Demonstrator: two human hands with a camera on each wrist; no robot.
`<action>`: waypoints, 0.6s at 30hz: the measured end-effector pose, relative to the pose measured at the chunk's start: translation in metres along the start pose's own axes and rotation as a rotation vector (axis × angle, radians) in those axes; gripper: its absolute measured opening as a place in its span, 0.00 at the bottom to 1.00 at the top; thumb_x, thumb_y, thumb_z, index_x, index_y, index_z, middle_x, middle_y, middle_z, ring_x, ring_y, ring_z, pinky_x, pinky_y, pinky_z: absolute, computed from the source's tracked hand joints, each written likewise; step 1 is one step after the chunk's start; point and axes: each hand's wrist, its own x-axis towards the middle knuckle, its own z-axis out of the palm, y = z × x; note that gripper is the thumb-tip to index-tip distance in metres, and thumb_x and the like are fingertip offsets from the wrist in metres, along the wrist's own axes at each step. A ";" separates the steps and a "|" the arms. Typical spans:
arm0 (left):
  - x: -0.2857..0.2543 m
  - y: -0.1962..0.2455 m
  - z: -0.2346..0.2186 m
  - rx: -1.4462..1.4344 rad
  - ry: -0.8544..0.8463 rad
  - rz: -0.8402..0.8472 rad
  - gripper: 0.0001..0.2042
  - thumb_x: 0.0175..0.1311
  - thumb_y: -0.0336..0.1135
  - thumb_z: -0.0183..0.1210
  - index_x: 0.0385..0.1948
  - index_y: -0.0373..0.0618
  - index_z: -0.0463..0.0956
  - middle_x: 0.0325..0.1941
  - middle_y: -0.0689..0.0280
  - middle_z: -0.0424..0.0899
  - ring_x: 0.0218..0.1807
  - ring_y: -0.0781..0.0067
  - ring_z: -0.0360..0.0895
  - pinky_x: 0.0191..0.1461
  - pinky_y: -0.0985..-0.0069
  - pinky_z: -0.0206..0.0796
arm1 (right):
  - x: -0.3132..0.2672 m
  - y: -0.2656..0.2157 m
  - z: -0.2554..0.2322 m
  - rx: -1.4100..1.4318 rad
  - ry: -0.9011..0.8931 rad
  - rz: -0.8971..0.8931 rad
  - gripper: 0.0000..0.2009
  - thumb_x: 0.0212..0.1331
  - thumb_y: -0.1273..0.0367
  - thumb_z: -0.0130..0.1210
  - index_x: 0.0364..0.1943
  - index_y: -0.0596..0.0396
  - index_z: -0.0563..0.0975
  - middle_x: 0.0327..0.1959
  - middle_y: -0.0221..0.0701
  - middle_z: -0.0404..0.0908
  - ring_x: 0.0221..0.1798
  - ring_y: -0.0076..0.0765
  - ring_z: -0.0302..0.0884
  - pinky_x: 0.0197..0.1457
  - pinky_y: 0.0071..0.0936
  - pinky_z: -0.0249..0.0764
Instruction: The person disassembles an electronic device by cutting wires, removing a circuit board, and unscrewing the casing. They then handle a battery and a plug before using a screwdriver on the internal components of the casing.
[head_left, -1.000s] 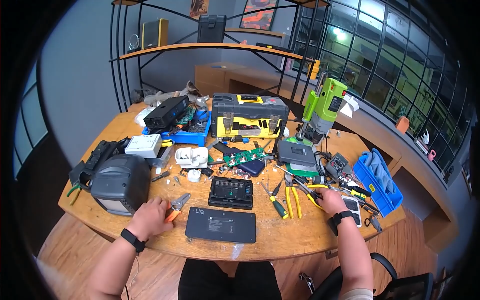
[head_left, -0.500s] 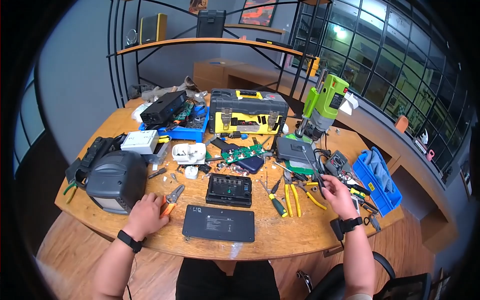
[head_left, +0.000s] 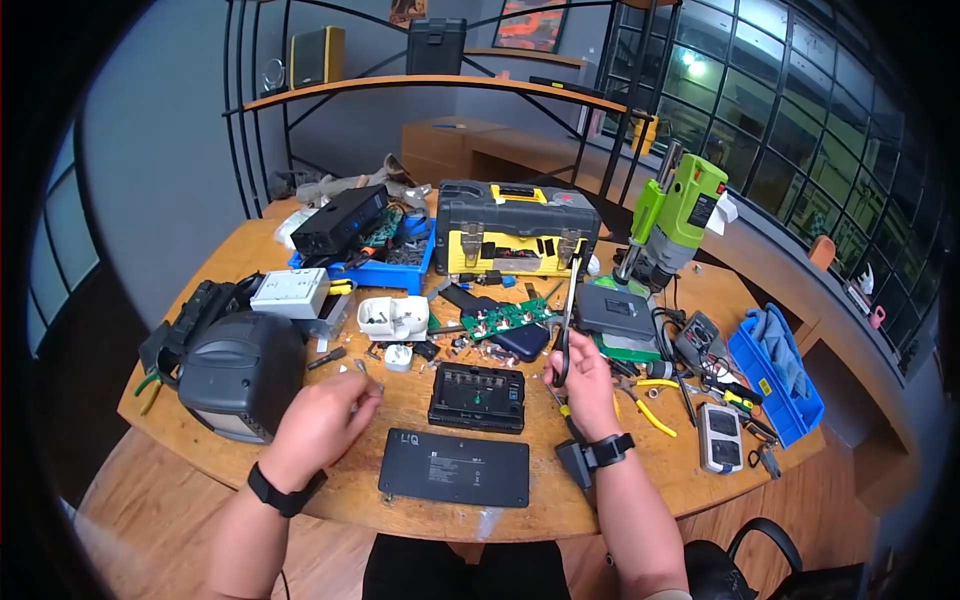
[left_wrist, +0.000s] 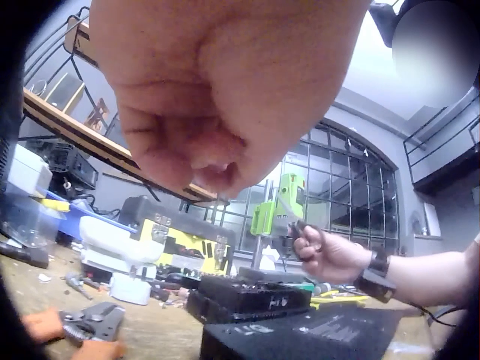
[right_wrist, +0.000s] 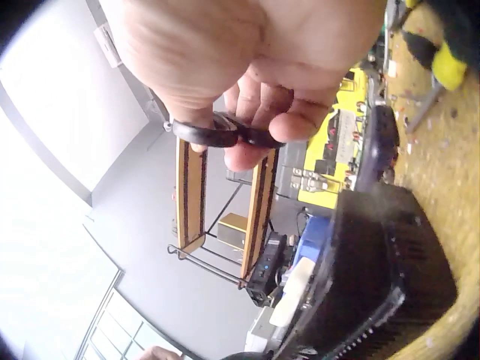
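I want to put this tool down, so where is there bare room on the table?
Bare wood shows at the front between the black panel and the grey-white device, partly under your right forearm, and at back right between the drill press and the blue bin. It is crowded around the green circuit board before the toolbox.

Head view: the right hand (head_left: pixel 588 392) partly covers a black-handled tool (head_left: pixel 569 315); the left hand (head_left: pixel 322 420) (its grip unclear) hides most of the orange-handled cutters (left_wrist: pixel 94 322). The dark panel's (head_left: pixel 455 468) fine print is unreadably small.
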 end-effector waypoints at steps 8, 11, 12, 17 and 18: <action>0.078 0.011 0.031 0.005 -0.058 0.168 0.12 0.69 0.40 0.65 0.31 0.40 0.83 0.29 0.54 0.86 0.34 0.48 0.84 0.40 0.58 0.75 | 0.004 0.030 0.003 0.063 -0.055 0.161 0.24 0.74 0.69 0.60 0.69 0.60 0.67 0.36 0.29 0.84 0.35 0.23 0.82 0.33 0.20 0.72; 0.120 0.018 0.052 0.079 -0.216 0.136 0.17 0.69 0.48 0.63 0.33 0.40 0.84 0.31 0.54 0.86 0.37 0.48 0.84 0.43 0.56 0.76 | 0.001 0.029 0.005 0.082 -0.021 0.115 0.23 0.73 0.69 0.60 0.68 0.58 0.68 0.37 0.30 0.83 0.34 0.24 0.82 0.34 0.21 0.74; 0.133 0.017 0.063 0.081 -0.219 0.138 0.17 0.69 0.48 0.63 0.33 0.40 0.84 0.31 0.54 0.86 0.37 0.48 0.84 0.43 0.56 0.76 | 0.001 0.028 0.006 0.089 0.007 0.068 0.21 0.73 0.68 0.60 0.66 0.57 0.70 0.37 0.30 0.83 0.34 0.24 0.82 0.34 0.21 0.74; 0.184 0.000 0.127 0.293 -0.293 0.227 0.27 0.63 0.50 0.67 0.58 0.41 0.79 0.59 0.54 0.80 0.62 0.49 0.77 0.65 0.59 0.72 | -0.004 0.028 0.002 0.129 0.049 0.086 0.22 0.73 0.71 0.59 0.67 0.59 0.67 0.39 0.32 0.83 0.35 0.26 0.81 0.38 0.25 0.79; 0.191 -0.002 0.135 0.296 -0.296 0.232 0.27 0.63 0.50 0.67 0.58 0.41 0.79 0.59 0.54 0.80 0.62 0.49 0.77 0.65 0.59 0.72 | -0.005 0.025 0.003 0.133 0.054 0.083 0.22 0.73 0.71 0.59 0.67 0.59 0.67 0.39 0.32 0.83 0.35 0.26 0.81 0.38 0.25 0.79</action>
